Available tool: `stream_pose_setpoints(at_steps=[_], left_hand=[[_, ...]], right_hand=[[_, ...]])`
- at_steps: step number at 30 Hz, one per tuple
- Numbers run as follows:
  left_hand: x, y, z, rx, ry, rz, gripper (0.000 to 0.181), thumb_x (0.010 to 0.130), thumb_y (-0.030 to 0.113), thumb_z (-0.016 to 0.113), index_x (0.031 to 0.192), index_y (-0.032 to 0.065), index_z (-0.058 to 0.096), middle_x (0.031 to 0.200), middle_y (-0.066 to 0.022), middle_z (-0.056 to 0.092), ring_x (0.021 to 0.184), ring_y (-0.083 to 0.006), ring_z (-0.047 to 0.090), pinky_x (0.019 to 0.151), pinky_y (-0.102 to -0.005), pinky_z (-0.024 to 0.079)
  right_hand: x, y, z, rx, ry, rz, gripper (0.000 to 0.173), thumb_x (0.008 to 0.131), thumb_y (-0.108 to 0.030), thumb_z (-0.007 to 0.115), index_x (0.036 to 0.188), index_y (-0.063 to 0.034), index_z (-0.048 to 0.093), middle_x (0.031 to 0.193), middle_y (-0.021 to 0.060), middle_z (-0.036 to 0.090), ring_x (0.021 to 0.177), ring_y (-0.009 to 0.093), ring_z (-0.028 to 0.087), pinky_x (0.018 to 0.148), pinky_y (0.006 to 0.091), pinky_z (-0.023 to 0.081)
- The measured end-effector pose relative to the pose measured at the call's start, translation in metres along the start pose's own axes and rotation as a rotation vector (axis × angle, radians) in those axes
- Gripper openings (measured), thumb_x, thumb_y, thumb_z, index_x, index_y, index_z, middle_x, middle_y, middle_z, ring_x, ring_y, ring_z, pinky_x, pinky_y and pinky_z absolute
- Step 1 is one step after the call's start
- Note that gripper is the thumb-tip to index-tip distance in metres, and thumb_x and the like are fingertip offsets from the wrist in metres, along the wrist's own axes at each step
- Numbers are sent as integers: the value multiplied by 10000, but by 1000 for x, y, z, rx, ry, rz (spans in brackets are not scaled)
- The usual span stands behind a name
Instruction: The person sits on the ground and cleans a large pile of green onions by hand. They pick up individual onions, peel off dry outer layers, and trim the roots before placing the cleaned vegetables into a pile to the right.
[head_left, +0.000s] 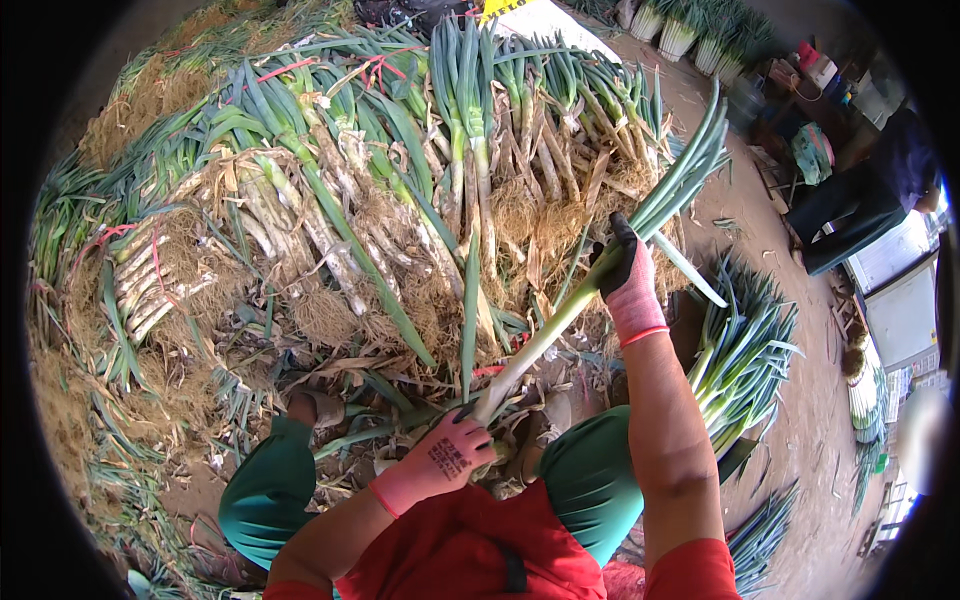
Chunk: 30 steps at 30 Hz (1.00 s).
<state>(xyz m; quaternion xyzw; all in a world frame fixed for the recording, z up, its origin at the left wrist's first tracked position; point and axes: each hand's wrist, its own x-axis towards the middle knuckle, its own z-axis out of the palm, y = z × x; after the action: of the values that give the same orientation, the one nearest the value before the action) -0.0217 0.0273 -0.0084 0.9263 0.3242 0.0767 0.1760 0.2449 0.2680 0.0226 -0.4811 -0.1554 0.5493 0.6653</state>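
A long green onion (546, 337) slants across the space between my knees, its pale stalk low and its green leaves up to the right. My right hand (626, 270), in a pink glove with a black palm, is closed around it where the stalk turns into leaves. Down at the root end, my left hand (448, 454), in a matching glove bearing writing, grips the base of the stalk. The left fingertips and the roots are partly hidden. Beyond my hands lies a heap of untrimmed green onions (330, 202) with dry brown skins and stringy roots.
At my right lies a pile of cleaner green onions (739, 345). Tied bundles (675, 37) stand at the far right. Loose leaves and peelings (255, 367) litter the ground around my feet. A person (870, 195) in dark clothes is at the right, near white boxes (904, 311).
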Motion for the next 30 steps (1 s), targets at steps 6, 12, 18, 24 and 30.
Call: stream_pose_setpoints(at_steps=[6, 12, 18, 24, 30], left_hand=[[-151, -50, 157, 154, -895, -413, 283, 838, 239, 458, 954, 99, 676, 1084, -70, 626, 1033, -241, 575, 872, -399, 434], [-163, -56, 160, -135, -656, -561, 309, 798, 214, 467, 1024, 107, 650, 1076, -106, 626, 1011, -273, 586, 855, -413, 451], [-104, -33, 61, -178, 395, -775, 479, 695, 150, 649, 1160, 108, 544, 1127, -209, 531, 1043, -373, 503, 885, -448, 422], [-38, -6, 110, -249, 403, -736, 538, 741, 137, 656, 1239, 92, 457, 1064, -197, 542, 1011, -376, 505, 885, -410, 412], [-5, -14, 119, -1580, 356, -841, 324, 898, 151, 543, 1190, 14, 519, 936, -70, 642, 839, -152, 608, 710, -226, 445]], right_hand=[[33, 4, -19, -28, 140, -250, 252, 765, -188, 721, 759, -153, 472, 593, -21, 391, 492, 143, 421, 437, 305, 361], [26, 6, -17, -71, 89, -287, 654, 713, 16, 714, 1260, -85, 371, 948, 44, 518, 818, 163, 513, 734, 301, 441], [19, -4, -16, -196, 273, -364, 828, 671, 56, 734, 1340, -48, 258, 1192, 87, 465, 1013, 187, 496, 879, 302, 410], [25, 7, 3, -125, 231, -258, 782, 663, 17, 761, 1283, -54, 291, 1017, 76, 528, 807, 158, 539, 668, 280, 467], [-3, 5, 16, 12, -82, -93, 616, 780, -162, 710, 1253, -191, 315, 1003, 102, 493, 788, 259, 558, 627, 439, 498]])
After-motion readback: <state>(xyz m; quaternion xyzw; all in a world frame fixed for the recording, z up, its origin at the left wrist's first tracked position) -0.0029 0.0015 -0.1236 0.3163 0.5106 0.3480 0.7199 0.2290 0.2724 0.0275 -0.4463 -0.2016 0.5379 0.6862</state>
